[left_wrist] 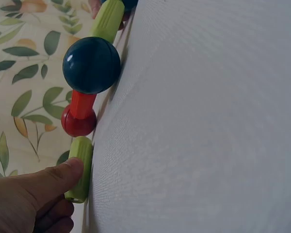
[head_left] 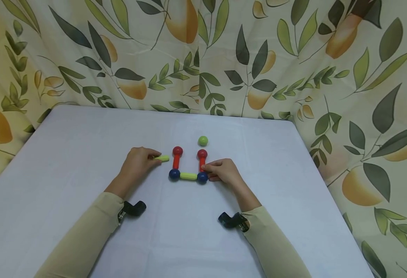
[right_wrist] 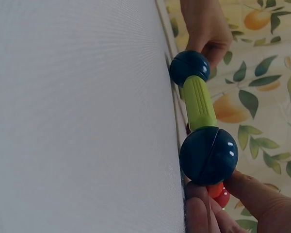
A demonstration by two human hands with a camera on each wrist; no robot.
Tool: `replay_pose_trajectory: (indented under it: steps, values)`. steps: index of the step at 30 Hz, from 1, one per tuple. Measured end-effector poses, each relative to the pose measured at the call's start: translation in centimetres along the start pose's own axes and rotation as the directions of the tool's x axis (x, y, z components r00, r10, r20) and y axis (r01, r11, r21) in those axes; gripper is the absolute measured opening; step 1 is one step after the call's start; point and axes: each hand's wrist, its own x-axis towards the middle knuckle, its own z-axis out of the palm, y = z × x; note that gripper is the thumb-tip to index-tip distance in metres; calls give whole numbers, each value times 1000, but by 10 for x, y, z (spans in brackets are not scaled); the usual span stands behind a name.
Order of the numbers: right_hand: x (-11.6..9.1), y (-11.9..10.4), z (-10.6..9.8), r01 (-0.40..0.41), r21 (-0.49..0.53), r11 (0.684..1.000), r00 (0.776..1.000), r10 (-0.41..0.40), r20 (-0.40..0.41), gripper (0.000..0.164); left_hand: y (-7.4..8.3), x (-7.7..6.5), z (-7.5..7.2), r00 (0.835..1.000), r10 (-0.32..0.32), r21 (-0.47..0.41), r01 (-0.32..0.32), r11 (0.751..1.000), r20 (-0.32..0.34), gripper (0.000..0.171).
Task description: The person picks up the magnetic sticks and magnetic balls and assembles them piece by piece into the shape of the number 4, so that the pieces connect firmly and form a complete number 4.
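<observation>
A U-shaped frame of toy rods and balls lies on the table. Its base is a yellow-green rod [head_left: 188, 176] between a left blue ball [head_left: 174, 175] and a right blue ball [head_left: 202, 178]. From these, a left red rod [head_left: 176, 162] and a right red rod [head_left: 202, 164] run away from me to a left red ball [head_left: 177, 151] and a right red ball [head_left: 202, 154]. My left hand [head_left: 137, 164] pinches a loose yellow-green rod [left_wrist: 80, 170] beside the frame. At the other side, my right hand [head_left: 227, 172] grips the right red rod close behind its blue ball.
A loose green ball [head_left: 202, 141] sits just beyond the right red ball. White cloth covers the table [head_left: 95, 131], and a curtain [head_left: 224, 88] with fruit and leaf print hangs behind and beside it. Each wrist wears a black camera mount [head_left: 135, 209].
</observation>
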Motion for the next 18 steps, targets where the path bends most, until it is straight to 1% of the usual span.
replay_pose_trajectory:
  steps: [4, 13, 15, 18]
  values:
    - [-1, 0, 0, 0, 4, 1000, 1000, 0, 1, 30, 0, 1, 0, 1000, 27, 20, -27, 999, 4, 29]
    - [-3, -1, 0, 6, 13, 1000, 1000, -6, 1, 30, 4, 4, -2, 999, 34, 107, -36, 994, 21, 27]
    - [-3, -2, 0, 9, 12, 1000, 1000, -9, 5, 30, 4, 5, -2, 999, 25, 108, -27, 994, 23, 26]
    - [-3, -2, -1, 10, 15, 1000, 1000, -10, 6, 29, 3, 5, -2, 1000, 4, 77, -7, 997, 29, 26]
